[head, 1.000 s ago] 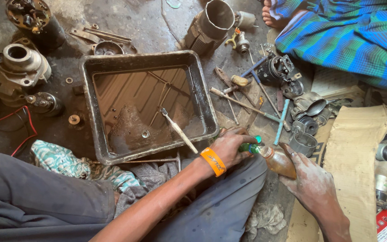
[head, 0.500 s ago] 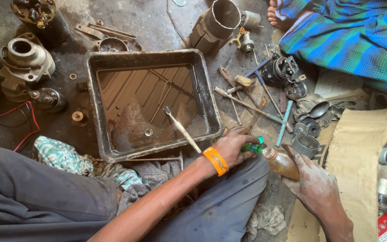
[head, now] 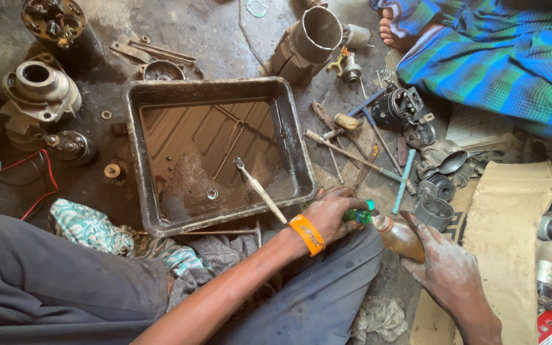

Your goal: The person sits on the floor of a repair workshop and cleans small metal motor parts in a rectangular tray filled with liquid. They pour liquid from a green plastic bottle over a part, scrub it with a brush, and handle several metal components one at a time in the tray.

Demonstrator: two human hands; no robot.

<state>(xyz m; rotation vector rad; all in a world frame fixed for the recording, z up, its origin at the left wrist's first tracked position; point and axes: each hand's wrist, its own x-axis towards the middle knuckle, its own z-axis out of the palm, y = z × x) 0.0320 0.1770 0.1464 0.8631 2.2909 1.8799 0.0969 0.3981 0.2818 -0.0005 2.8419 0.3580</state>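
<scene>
Twisting green cap [head: 367, 209] with left hand [head: 330, 214] while right hand [head: 445, 268] clamps small clear plastic bottle of brown liquid [head: 398, 235]; keep bottle upright, neck just beside dirty grey metal tray [head: 301, 147], brush [head: 260, 188] inside.

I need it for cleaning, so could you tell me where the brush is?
In the head view, the brush leans on the near right corner of the metal tray, just left of the left hand.

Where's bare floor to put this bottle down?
Bare floor lies above the tray, between the flat bars and the metal cylinder. Right of the tray, tools and motor parts crowd the ground.
</scene>
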